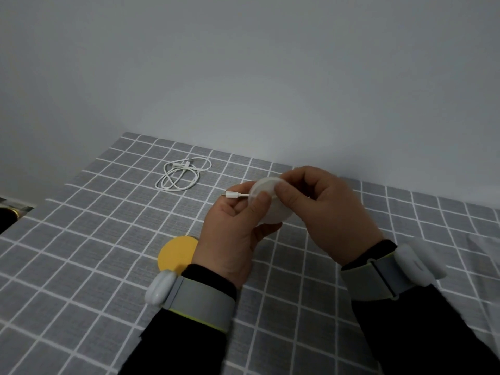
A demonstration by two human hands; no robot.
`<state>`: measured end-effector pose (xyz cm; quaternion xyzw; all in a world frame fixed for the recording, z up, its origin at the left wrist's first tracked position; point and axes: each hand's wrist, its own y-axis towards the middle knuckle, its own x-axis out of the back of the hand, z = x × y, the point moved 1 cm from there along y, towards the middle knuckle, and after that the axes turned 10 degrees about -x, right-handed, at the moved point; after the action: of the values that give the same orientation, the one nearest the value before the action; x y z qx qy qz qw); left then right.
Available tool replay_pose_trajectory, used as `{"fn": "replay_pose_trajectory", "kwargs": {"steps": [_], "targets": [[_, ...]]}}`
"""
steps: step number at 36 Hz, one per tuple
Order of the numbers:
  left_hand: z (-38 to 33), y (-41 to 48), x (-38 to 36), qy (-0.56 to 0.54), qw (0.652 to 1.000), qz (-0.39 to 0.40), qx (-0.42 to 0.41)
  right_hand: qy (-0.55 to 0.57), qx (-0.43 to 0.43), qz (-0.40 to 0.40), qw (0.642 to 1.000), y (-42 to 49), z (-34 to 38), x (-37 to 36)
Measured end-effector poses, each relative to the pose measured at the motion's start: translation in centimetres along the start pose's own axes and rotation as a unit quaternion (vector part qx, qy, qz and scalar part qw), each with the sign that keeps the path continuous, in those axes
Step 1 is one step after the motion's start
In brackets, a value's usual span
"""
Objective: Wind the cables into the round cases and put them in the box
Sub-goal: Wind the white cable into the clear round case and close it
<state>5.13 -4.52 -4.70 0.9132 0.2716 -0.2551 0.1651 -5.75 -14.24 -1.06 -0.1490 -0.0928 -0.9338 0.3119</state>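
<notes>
Above the counter point(108, 239), left hand point(232, 239) and right hand point(324, 212) grip the white round case point(276, 213); twist evenly, drawing its nine-o'clock cable plug point(232, 195) inward.

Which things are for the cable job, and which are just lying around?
For the job: white round case, held by left hand and right hand; its plug; loose white cable; yellow disc.
Lying about: checked tablecloth; dark thing at left edge.

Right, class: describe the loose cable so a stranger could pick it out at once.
Start with the grey checked tablecloth. Near its far edge, toward the left, the loose white cable lies in open loops. Unlike the plug end poking from the white round case held by the left hand and right hand, nothing touches it.
</notes>
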Motion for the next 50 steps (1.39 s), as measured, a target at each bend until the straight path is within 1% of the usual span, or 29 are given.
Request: {"fn": "replay_pose_trajectory", "kwargs": {"steps": [3, 7, 10, 14, 16, 18, 21, 23, 25, 27, 31, 35, 40, 44, 47, 50], "targets": [[0.2, 0.0, 0.0, 0.009, 1.000, -0.019, 0.011, -0.001, -0.026, 0.018, 1.000, 0.2, -0.3, 0.0], [0.4, 0.0, 0.2, 0.030, 0.998, -0.043, 0.023, -0.022, -0.028, 0.044, 0.998, -0.1, 0.0, 0.0], [0.5, 0.0, 0.3, 0.030, 0.998, -0.049, 0.025, -0.031, -0.028, 0.035, 0.998, -0.1, 0.2, 0.0], [0.5, 0.1, 0.2, 0.037, 0.998, -0.042, 0.030, 0.038, -0.068, -0.014, 0.997, 0.2, 0.0, 0.4], [0.5, 0.0, 0.1, 0.029, 0.998, -0.045, 0.029, 0.088, -0.097, -0.013, 0.991, 0.2, 0.0, 0.6], [0.6, 0.0, 0.1, 0.035, 0.998, -0.051, 0.027, 0.111, -0.118, 0.003, 0.987, 0.1, 0.1, 0.6], [0.6, -0.1, 0.1, 0.064, 0.996, -0.042, 0.036, 0.051, -0.131, 0.032, 0.990, -0.3, 0.0, 0.5], [0.8, -0.1, 0.1, 0.075, 0.996, -0.038, 0.043, 0.020, -0.128, 0.035, 0.991, -0.5, 0.1, 0.5], [0.7, 0.0, 0.3, 0.080, 0.995, -0.038, 0.039, 0.038, -0.139, 0.025, 0.989, -0.5, 0.2, 0.4], [0.4, -0.4, -0.2, 0.089, 0.995, -0.035, 0.034, 0.084, -0.159, 0.010, 0.984, -0.8, 0.5, 0.9], [-0.2, -0.8, -0.7, 0.146, 0.987, -0.059, -0.013, 0.156, -0.195, -0.001, 0.968, -1.6, 1.2, 1.7], [-0.8, -1.5, -2.8, 0.231, 0.971, -0.029, -0.052, 0.197, -0.205, -0.008, 0.959, -3.7, 2.3, 4.1], [-2.0, -2.2, -5.5, 0.312, 0.948, 0.032, -0.058, 0.221, -0.212, -0.009, 0.952, -5.9, 3.3, 6.6], [-3.4, -3.2, -9.4, 0.331, 0.936, 0.111, -0.035, 0.233, -0.204, -0.020, 0.951, -8.5, 4.3, 9.4], [-3.9, -4.0, -11.9, 0.340, 0.928, 0.154, -0.011, 0.244, -0.200, -0.033, 0.948, -10.4, 5.2, 11.4], [-4.3, -4.7, -14.4, 0.323, 0.931, 0.170, 0.015, 0.249, -0.199, -0.043, 0.947, -12.2, 5.7, 13.6]]}}
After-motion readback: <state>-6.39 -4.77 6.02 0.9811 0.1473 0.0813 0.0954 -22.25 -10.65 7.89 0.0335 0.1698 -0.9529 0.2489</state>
